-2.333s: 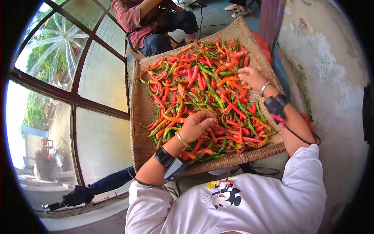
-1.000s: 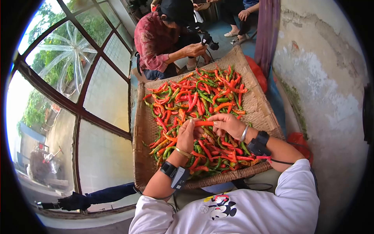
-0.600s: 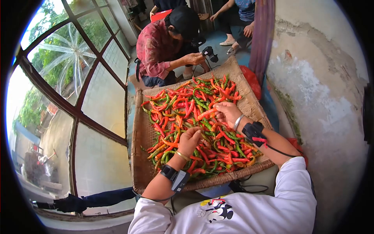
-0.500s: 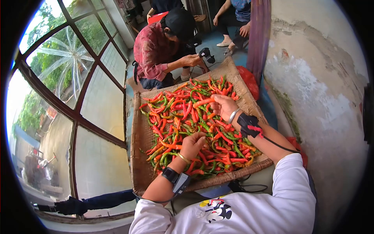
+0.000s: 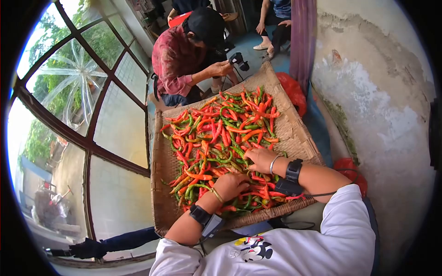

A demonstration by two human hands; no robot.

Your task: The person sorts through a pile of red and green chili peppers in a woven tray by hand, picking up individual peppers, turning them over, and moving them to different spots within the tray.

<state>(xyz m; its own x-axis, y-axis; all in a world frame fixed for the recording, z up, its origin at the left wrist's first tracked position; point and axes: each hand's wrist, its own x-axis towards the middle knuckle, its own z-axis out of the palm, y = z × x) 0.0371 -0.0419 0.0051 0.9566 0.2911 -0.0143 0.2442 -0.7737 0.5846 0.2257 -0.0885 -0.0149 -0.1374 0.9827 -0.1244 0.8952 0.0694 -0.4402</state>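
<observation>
A heap of red, green and orange chili peppers [image 5: 216, 133] lies in a wide, shallow woven basket [image 5: 294, 126] before me. My left hand [image 5: 231, 185] rests low over the near part of the heap. Its fingers are curled inward, and what they hold, if anything, is hidden. Close by on its upper right, my right hand [image 5: 260, 160] bends its fingers down among the chili peppers; its fingertips are partly covered. An orange chili pepper [image 5: 199, 176] lies just left of my left hand.
Across the basket a crouching person in a red shirt [image 5: 172, 62] holds a black device [image 5: 239, 61]. Another seated person's legs [image 5: 278, 37] show behind. Window panes [image 5: 122, 119] stand at left, a plastered wall [image 5: 373, 106] at right. A red bag [image 5: 292, 94] touches the basket's far side.
My right hand has come down and toward me, from holding an orange-red chili pepper above the heap to among the near chili peppers. My left hand has shifted slightly lower.
</observation>
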